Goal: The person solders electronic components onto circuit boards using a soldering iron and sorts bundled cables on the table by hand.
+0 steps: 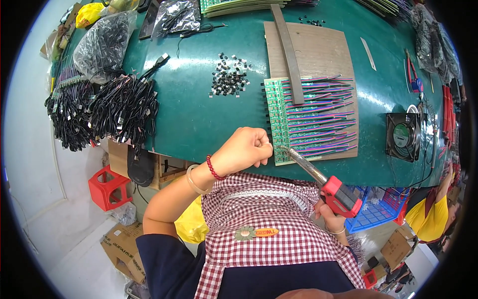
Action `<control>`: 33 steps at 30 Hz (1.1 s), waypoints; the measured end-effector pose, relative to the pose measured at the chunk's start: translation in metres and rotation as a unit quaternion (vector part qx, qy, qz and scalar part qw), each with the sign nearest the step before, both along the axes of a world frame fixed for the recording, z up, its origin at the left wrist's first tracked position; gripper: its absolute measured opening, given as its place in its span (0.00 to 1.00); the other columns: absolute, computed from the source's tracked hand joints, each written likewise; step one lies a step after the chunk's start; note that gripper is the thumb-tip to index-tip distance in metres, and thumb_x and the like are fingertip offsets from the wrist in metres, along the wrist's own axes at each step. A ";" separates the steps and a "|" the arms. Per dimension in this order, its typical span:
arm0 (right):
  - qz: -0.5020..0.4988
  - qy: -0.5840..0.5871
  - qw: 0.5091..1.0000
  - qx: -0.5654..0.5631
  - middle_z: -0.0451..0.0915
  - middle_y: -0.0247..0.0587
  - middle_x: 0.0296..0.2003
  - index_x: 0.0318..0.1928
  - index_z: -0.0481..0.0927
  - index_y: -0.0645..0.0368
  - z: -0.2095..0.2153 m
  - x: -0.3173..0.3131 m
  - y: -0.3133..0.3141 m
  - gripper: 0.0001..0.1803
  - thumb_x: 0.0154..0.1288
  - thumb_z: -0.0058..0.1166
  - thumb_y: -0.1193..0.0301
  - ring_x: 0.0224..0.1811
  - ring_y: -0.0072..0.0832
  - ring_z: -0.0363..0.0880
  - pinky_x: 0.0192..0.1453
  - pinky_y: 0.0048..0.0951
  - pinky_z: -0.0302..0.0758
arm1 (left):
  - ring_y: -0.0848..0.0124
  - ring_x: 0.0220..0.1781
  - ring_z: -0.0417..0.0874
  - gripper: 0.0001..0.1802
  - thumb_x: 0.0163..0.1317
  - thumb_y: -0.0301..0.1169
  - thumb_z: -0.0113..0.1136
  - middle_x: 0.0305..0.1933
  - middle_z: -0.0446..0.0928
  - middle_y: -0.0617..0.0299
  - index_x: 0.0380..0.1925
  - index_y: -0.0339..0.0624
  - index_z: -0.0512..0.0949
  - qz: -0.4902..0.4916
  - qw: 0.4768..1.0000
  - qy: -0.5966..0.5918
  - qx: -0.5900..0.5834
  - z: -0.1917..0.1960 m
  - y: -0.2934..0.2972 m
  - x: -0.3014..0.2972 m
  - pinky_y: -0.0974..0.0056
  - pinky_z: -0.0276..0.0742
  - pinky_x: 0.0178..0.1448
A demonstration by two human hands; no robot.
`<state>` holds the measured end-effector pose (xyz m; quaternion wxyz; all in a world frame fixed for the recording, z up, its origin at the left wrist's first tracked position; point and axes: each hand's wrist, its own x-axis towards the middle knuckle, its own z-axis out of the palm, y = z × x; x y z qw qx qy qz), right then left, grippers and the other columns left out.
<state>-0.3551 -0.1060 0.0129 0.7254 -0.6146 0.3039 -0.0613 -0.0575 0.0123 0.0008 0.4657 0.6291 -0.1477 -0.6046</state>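
At the near edge of the green bench (199,119), the left hand (246,148), clenched in a fist, touches the green circuit board strip (275,119). The right hand (326,212) grips a red-handled soldering iron (323,182), its long axis pointing up-left, tip at the strip's near end beside the fist.

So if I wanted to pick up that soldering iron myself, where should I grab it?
Probably by the red handle, the thick end nearest the person, where the right hand holds it from below. Come in from the near table edge. The bare metal shaft runs up and left to a tip at the green board, so keep off that end; it is likely hot.
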 end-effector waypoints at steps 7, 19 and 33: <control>-0.008 -0.011 1.000 -0.002 0.75 0.47 0.23 0.54 0.68 0.66 -0.002 -0.002 -0.001 0.22 0.59 0.53 0.74 0.18 0.26 0.70 0.19 0.24 0.69 | 0.79 0.20 0.76 0.06 0.52 0.25 0.56 0.19 0.76 0.61 0.21 0.33 0.72 0.001 1.000 0.002 0.001 -0.001 0.000 -0.001 0.74 0.70 0.22; -0.067 -0.065 0.995 0.030 0.74 0.42 0.21 0.50 0.69 0.69 0.006 0.012 -0.003 0.19 0.60 0.52 0.71 0.18 0.25 0.72 0.23 0.25 0.71 | 0.78 0.19 0.77 0.09 0.55 0.29 0.57 0.19 0.77 0.61 0.22 0.33 0.73 -0.034 0.997 -0.066 -0.016 0.014 0.003 0.004 0.71 0.71 0.22; -0.129 -0.138 0.982 -0.015 0.69 0.39 0.14 0.47 0.64 0.65 0.005 0.028 -0.004 0.20 0.61 0.52 0.66 0.10 0.24 0.64 0.15 0.23 0.62 | 0.50 0.28 0.78 0.09 0.52 0.27 0.61 0.25 0.77 0.47 0.26 0.33 0.71 0.047 0.789 -0.604 0.107 -0.007 0.031 0.088 0.53 0.74 0.35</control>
